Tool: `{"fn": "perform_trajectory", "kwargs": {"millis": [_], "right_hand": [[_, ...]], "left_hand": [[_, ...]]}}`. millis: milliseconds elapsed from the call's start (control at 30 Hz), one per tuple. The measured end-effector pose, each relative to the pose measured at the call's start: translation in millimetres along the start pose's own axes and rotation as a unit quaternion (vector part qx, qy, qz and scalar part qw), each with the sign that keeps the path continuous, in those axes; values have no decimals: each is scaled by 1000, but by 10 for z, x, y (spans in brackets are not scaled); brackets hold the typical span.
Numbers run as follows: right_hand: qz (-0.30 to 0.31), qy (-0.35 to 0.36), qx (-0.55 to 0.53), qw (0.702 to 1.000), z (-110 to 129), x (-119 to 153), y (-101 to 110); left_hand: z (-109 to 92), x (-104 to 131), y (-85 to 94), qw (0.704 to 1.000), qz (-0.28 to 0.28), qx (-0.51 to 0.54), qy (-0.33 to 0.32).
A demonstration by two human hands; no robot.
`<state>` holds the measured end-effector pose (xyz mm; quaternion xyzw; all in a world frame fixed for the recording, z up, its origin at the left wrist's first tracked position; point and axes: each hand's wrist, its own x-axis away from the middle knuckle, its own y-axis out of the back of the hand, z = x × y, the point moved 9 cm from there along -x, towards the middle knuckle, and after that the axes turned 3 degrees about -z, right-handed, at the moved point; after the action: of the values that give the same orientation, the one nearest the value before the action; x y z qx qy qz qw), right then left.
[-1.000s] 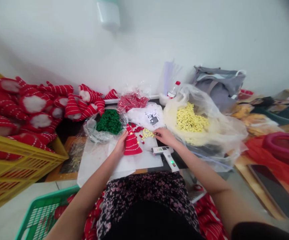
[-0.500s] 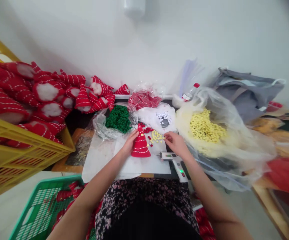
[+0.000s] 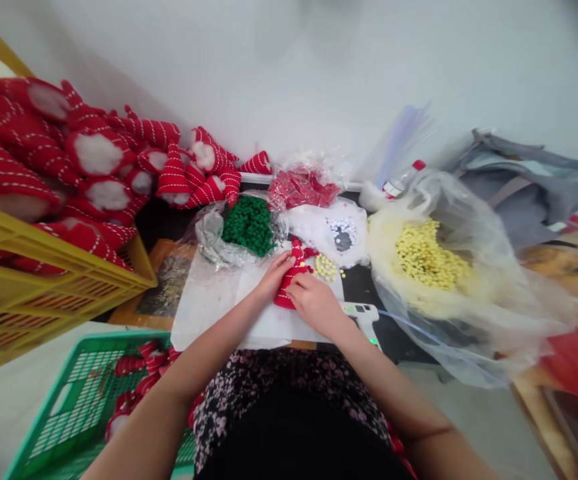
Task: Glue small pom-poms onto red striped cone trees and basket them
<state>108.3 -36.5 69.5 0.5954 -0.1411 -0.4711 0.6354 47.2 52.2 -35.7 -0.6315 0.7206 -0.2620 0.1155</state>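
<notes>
A red knitted cone hat (image 3: 285, 297) with white stitched stripes lies on the white paper sheet (image 3: 209, 300). My left hand (image 3: 275, 272) grips its left side near the tip. Over its right side is my right hand (image 3: 313, 301), fingertips pinched together against the fabric; whatever they pinch is too small or hidden. Just beyond the right hand lie small yellow pom-poms (image 3: 325, 268) and dark red pom-poms (image 3: 311, 253). A white glue gun (image 3: 366, 311) with a green light rests right of the hat, its nozzle end hidden behind my right hand.
Green pom-poms (image 3: 249, 227), a bag of red ones (image 3: 303, 190) and white ones (image 3: 343, 232) stand behind. At right is a large plastic bag of yellow pom-poms (image 3: 431, 257). A yellow crate (image 3: 59, 287) of stuffed red cones and a green basket (image 3: 51, 407) flank the left.
My right hand has moved left from the yellow pom-poms onto the hat. My left hand still holds the hat. The camera view has shifted slightly.
</notes>
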Motion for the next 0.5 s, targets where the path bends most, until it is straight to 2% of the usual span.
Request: {"fn": "perform_trajectory", "kwargs": {"millis": [100, 167, 200, 267, 333, 400, 500], "right_hand": [[-30, 0, -25, 999, -31, 35, 124], [-69, -29, -77, 994, -242, 44, 302], [-86, -61, -95, 990, -437, 37, 389], [-95, -181, -61, 977, -1013, 21, 501], [-30, -306, 24, 951, -1627, 8, 476], [0, -337, 42, 941, -2027, -83, 424], [30, -341, 38, 939, -2316, -216, 275]], "left_hand": [[21, -10, 1, 1000, 4, 6, 6], [43, -5, 13, 1000, -4, 18, 25], [63, 2, 21, 999, -9, 26, 42], [105, 26, 31, 996, -20, 41, 80], [125, 52, 28, 993, -23, 49, 105], [118, 71, 19, 992, -22, 56, 113], [95, 84, 11, 992, -20, 59, 109]]}}
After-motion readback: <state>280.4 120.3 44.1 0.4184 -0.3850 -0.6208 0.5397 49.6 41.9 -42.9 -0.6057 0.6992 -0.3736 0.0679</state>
